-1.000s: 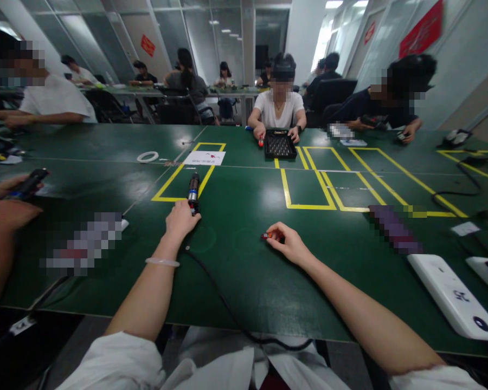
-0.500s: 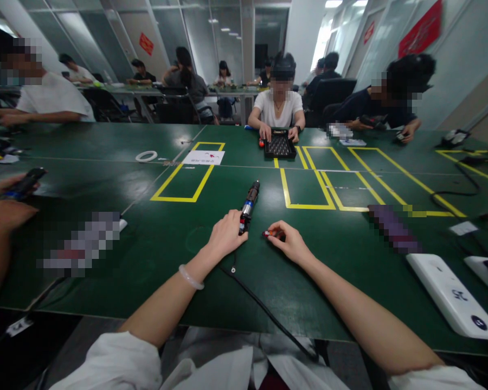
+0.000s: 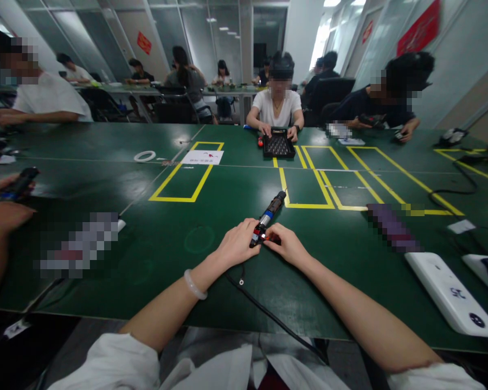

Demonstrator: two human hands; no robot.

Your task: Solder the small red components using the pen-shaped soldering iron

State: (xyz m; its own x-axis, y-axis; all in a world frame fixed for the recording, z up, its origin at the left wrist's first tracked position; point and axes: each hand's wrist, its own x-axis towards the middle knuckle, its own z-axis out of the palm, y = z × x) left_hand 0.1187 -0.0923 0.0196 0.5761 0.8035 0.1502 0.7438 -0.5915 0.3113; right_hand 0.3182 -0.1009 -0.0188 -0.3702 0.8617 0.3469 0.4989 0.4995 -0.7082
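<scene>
L hand [image 3: 239, 241], wrapped round the tool [image 3: 271, 211] at the counter [image 3: 166, 233], has swung it right in the last sec to meet R hand [image 3: 290, 244], pinching a small red pc [image 3: 272, 238]; tool & pc now touch or nearly so, apparently centering work on the tool's near end

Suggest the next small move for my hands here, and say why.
I'd probably ease your right hand slightly toward the tool: it pinches a small red piece right beside the tool's near end, which your left hand grips. Whether the piece touches the tool is hard to tell.
</scene>
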